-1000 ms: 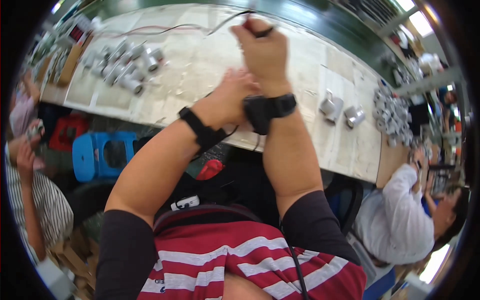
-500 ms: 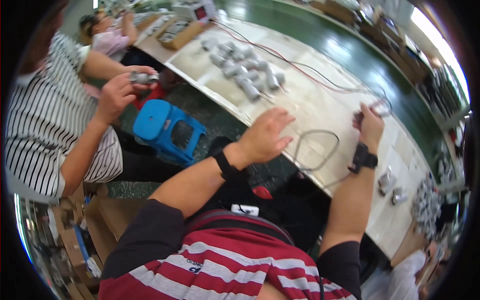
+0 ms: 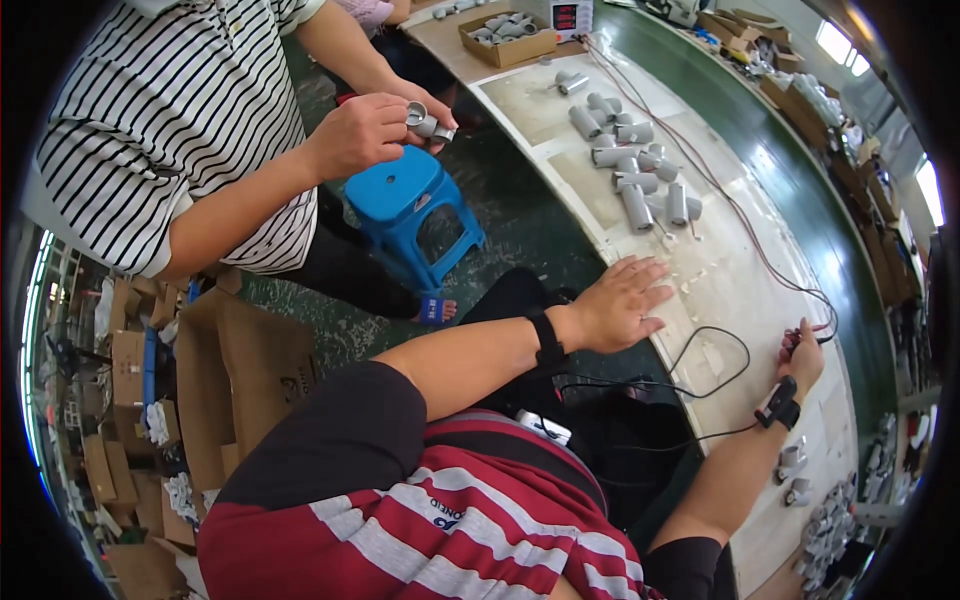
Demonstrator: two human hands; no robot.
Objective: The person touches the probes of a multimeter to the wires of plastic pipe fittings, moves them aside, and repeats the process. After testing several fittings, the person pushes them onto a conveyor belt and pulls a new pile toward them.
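Observation:
My left hand [image 3: 620, 305] lies flat at the near edge of the white table [image 3: 745, 290], its fingers spread and nothing in them. At the table's right part, my right hand [image 3: 802, 355] is closed on the ends of red and black wires [image 3: 735, 205]. These wires run back along the far side to a small box with a red display [image 3: 566, 18]. Beyond my left fingertips lies a loose group of grey cylindrical parts [image 3: 636, 207], some with short wires. A thin black cable [image 3: 748, 352] loops over the table between my hands.
On the left a person in a striped shirt [image 3: 235, 90] holds a grey fitting [image 3: 425, 122]. A blue stool [image 3: 395, 185] stands beside the table. More grey parts [image 3: 825, 525] are heaped at the right. Open cardboard boxes [image 3: 245, 370] sit at the lower left.
My view has shifted, so the scene sits differently in it. My left hand has come down flat at the table edge from a raised, blurred pose. My right hand stays by the wires.

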